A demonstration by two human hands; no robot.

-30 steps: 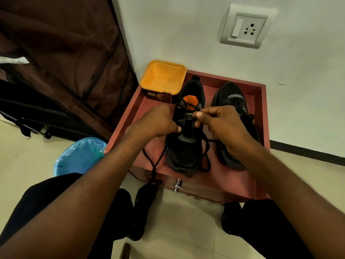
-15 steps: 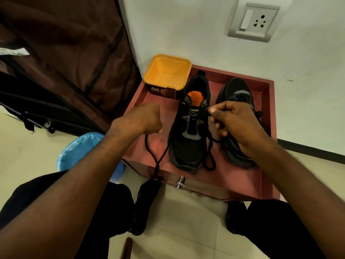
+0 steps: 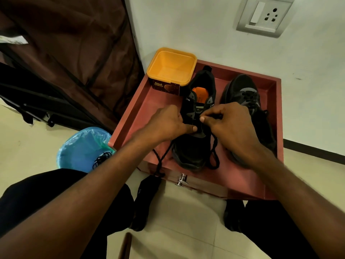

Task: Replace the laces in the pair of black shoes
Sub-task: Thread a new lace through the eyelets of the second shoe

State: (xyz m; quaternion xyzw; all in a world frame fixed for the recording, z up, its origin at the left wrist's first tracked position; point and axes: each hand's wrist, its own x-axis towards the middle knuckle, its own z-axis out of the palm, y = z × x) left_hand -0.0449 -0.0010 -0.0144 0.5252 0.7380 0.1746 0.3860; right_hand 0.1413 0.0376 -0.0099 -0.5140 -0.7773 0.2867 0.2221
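Lace (image 3: pixel 214 148) is pinched between right hand (image 3: pixel 231 128) fingers for threading; shoe (image 3: pixel 197 124), beneath left hand (image 3: pixel 168 124) fingers, is gripped steady.

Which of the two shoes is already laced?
The right shoe, nearer the socket wall: laces cross its tongue. The left shoe, under both hands, has bare upper eyelets.

Two black mesh running shoes stand side by side, toes toward the viewer, in a shallow reddish-brown wooden tray (image 3: pixel 128 116). The left-hand black shoe with the orange insole (image 3: pixel 194 146) is partly laced — its thin black cord lace (image 3: pixel 214 152) loops beside the toe, the other end trailing over the tray's front edge. The right-hand black shoe with grey side panels (image 3: pixel 244 92) is already laced.
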